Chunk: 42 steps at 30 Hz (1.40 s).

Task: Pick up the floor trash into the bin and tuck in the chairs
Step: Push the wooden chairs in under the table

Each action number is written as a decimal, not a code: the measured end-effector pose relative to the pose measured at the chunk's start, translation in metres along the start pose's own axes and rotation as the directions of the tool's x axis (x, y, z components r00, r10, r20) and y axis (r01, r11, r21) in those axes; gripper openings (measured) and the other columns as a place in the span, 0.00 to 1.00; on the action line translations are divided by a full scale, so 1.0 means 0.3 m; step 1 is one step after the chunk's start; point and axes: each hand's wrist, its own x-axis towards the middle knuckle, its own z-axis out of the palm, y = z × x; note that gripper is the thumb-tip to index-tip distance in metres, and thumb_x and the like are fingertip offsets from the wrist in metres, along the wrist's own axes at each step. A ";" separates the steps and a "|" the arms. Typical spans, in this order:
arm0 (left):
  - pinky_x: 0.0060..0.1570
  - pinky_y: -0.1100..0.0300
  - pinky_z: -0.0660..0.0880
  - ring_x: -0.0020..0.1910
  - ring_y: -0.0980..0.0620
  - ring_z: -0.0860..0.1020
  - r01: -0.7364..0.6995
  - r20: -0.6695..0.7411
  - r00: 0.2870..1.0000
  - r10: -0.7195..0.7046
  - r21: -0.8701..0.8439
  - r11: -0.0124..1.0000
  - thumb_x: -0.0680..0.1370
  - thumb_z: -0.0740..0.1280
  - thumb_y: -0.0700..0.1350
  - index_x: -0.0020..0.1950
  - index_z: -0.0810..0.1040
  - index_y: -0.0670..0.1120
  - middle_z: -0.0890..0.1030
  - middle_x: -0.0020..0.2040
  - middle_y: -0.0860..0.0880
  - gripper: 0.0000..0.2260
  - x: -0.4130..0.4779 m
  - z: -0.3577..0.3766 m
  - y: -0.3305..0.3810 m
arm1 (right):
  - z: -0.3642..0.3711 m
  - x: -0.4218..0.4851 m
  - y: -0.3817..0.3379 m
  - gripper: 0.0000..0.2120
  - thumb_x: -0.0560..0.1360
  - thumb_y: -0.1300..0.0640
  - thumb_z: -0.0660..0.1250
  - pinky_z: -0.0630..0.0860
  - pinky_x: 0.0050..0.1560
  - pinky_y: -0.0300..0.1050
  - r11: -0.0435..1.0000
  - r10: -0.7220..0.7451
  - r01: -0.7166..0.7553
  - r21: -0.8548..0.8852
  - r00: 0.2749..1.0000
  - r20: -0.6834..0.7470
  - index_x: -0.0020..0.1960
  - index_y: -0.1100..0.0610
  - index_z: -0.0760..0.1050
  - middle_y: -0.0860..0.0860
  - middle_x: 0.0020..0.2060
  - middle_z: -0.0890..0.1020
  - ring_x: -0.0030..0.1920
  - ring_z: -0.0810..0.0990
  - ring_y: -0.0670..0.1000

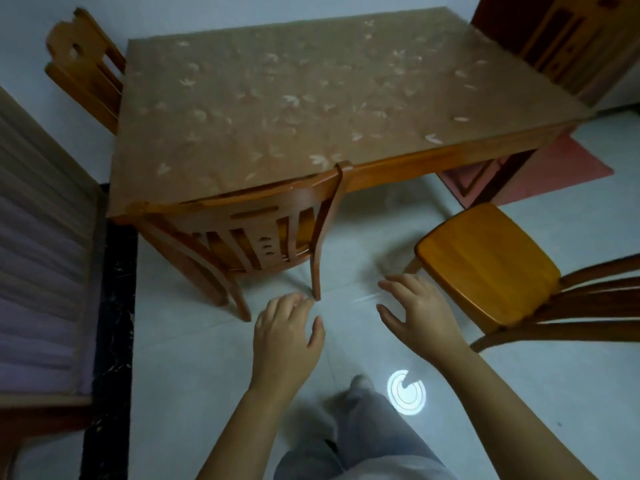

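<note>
Nothing I can read from here, no lettering, no labels, no numbers on anything before me

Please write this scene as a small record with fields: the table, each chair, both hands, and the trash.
table: wooden, under a leaf-patterned cover
near chair: tucked in, back against the table edge
right chair: pulled out, seat apart from the table
far left chair: at the table's left side, by the wall
left hand: open, holds nothing, by the near chair's leg
right hand: open, holds nothing, near the right chair's seat
trash and bin: none in view
</note>
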 end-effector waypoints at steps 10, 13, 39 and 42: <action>0.44 0.52 0.77 0.47 0.46 0.80 -0.178 0.168 0.970 0.178 -0.014 0.984 0.71 0.64 0.47 0.49 0.82 0.42 0.83 0.47 0.46 0.13 -0.068 0.192 0.420 | -0.218 -0.361 0.391 0.15 0.69 0.55 0.72 0.75 0.49 0.50 0.971 0.236 -0.239 -0.007 0.963 -0.128 0.54 0.57 0.78 0.54 0.50 0.82 0.51 0.79 0.56; 0.45 0.51 0.76 0.48 0.45 0.80 -0.241 0.164 0.956 0.245 -0.040 0.970 0.70 0.66 0.45 0.50 0.81 0.41 0.82 0.48 0.45 0.12 -0.057 0.281 0.633 | -0.315 -0.488 0.559 0.14 0.68 0.56 0.72 0.75 0.49 0.50 0.958 0.281 -0.288 -0.011 0.943 -0.180 0.53 0.57 0.79 0.55 0.48 0.82 0.50 0.80 0.56; 0.54 0.66 0.63 0.60 0.61 0.65 -0.139 0.295 0.926 0.236 -0.316 0.939 0.79 0.58 0.54 0.67 0.69 0.53 0.71 0.65 0.54 0.17 0.298 0.927 2.030 | -0.896 -0.634 1.922 0.21 0.70 0.51 0.69 0.70 0.60 0.55 0.973 0.192 -0.208 -0.104 0.971 -0.145 0.60 0.57 0.74 0.55 0.57 0.79 0.59 0.75 0.57; 0.55 0.66 0.65 0.61 0.59 0.67 -0.099 0.339 0.917 0.210 -0.317 0.943 0.79 0.59 0.55 0.66 0.69 0.53 0.72 0.65 0.55 0.17 0.321 0.964 2.082 | -0.919 -0.567 2.029 0.22 0.70 0.46 0.66 0.71 0.60 0.57 0.986 0.118 -0.125 -0.109 0.991 -0.064 0.61 0.56 0.74 0.54 0.58 0.78 0.61 0.74 0.56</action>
